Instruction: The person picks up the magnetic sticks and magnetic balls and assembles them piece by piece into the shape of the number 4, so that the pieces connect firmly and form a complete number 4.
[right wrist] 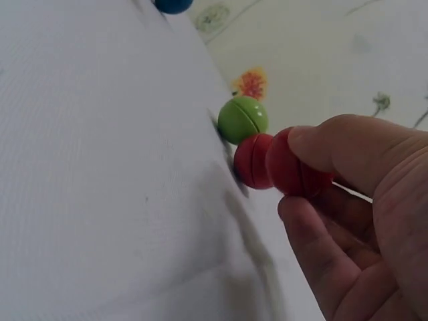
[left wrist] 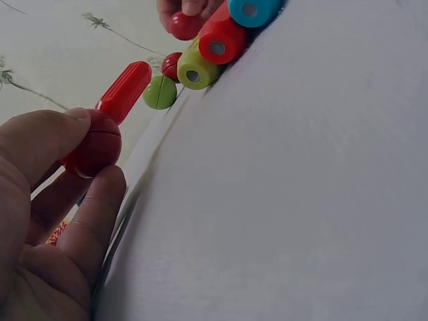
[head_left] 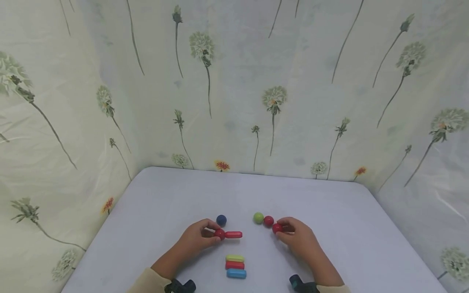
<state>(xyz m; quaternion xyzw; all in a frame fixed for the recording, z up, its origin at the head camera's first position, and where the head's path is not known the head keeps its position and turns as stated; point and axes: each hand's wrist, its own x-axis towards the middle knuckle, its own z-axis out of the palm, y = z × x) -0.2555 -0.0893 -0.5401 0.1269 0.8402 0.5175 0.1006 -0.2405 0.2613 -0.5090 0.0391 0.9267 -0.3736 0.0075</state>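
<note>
My left hand [head_left: 199, 237] pinches a red ball [left wrist: 97, 150] between thumb and fingers. A red rod [head_left: 233, 235] sticks out from that ball toward the right, its end against it. With thumb and fingertips my right hand [head_left: 298, 236] pinches another red ball [right wrist: 294, 164]. Just left of it a further red ball [head_left: 268, 221] sits beside a green ball [head_left: 258, 217] on the table. Behind the left hand lies a blue ball [head_left: 221, 220].
Nearer the front of the white table [head_left: 176, 191] a yellow-green rod [head_left: 235, 258], a red rod [head_left: 235, 265] and a blue rod [head_left: 236, 273] lie side by side. A dandelion-patterned cloth [head_left: 234, 81] hangs around the table's back and sides.
</note>
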